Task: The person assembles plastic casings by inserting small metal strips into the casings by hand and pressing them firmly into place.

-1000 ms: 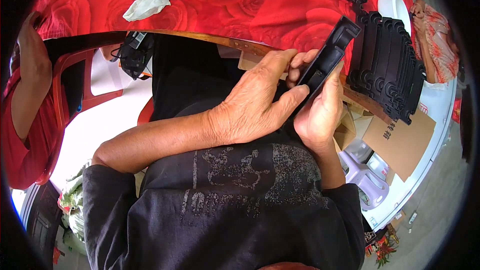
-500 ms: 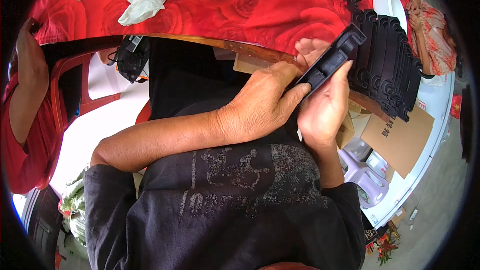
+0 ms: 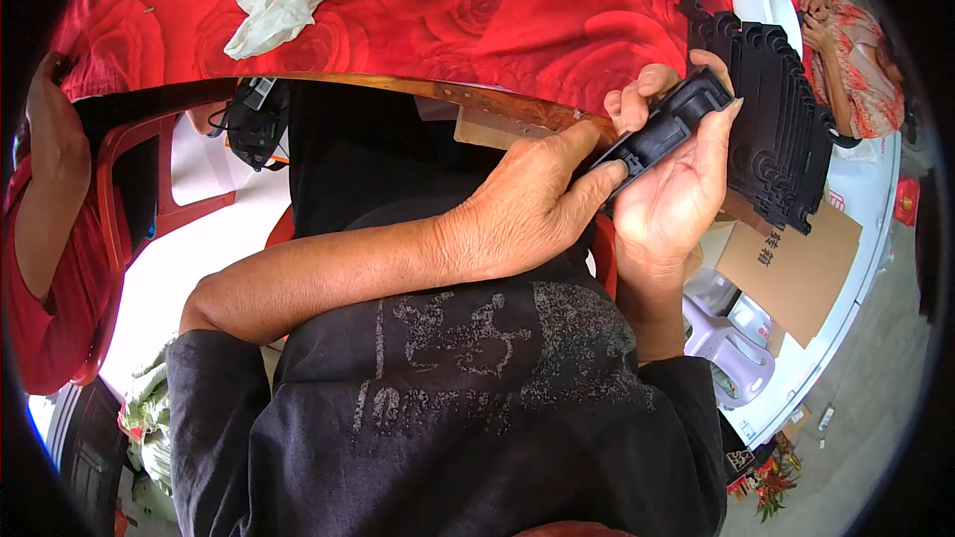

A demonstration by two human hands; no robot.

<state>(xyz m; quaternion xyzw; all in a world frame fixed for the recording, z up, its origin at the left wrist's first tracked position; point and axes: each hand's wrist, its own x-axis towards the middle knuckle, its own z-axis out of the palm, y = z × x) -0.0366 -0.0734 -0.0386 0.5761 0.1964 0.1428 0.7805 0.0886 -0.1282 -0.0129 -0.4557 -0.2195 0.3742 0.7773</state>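
Observation:
A long black plastic part (image 3: 657,139) with a hollowed, ribbed face slants up to the right between my hands. My left hand (image 3: 527,189) pinches its lower end, with the thumb on the hollow face. The fingers of my right hand (image 3: 671,179) curl around its upper end from behind, thumb along the near edge. Beside my right hand stands a row of similar black plastic parts (image 3: 771,129), stacked close together at the table's right edge.
Red rose-patterned cloth (image 3: 448,20) covers the table, with a crumpled white tissue (image 3: 284,10) on it. More black pieces lie at the back, near a white bowl (image 3: 766,5). Cardboard (image 3: 796,268) and a lilac handled object (image 3: 731,353) are at right. Other people sit left and right.
My right hand has closed its fingers around the upper end of the black part, where it was flatter and more open before. The part has turned slightly, showing more of its hollow face.

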